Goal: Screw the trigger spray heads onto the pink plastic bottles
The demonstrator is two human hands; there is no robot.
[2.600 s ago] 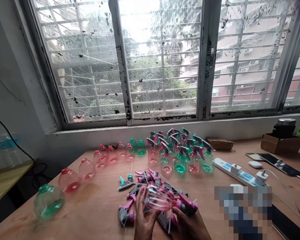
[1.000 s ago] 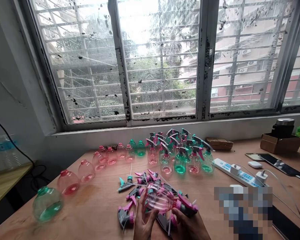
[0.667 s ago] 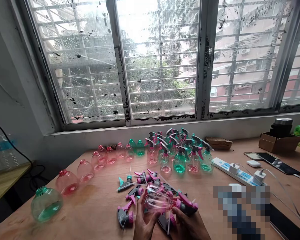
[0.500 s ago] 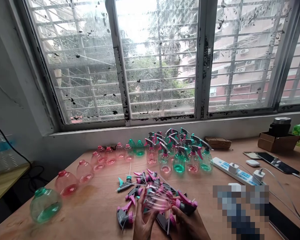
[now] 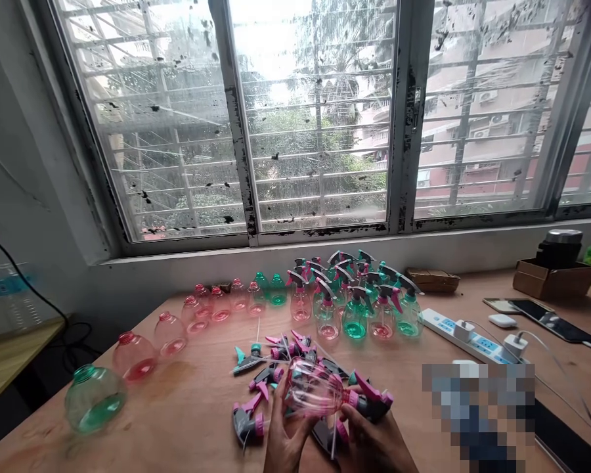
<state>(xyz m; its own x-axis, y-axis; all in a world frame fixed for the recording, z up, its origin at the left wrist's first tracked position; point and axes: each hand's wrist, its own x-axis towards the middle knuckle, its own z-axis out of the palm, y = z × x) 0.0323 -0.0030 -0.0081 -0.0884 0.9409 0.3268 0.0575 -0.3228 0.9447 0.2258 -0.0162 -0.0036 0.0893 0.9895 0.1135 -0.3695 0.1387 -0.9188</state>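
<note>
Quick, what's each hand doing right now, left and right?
Left hand: closed around the pink spray bottle, which lies on its side.
Right hand: closed on the trigger head at the bottle's neck.

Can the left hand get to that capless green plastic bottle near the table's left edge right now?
Probably, but not freely: the left hand grips the clear pink bottle. Only bare wooden table lies between it and the capless green plastic bottle.

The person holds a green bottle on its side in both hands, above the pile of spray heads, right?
No: the head view shows a pink bottle, not a green one. The left hand and right hand do hold it on its side above the pile of spray heads.
</note>
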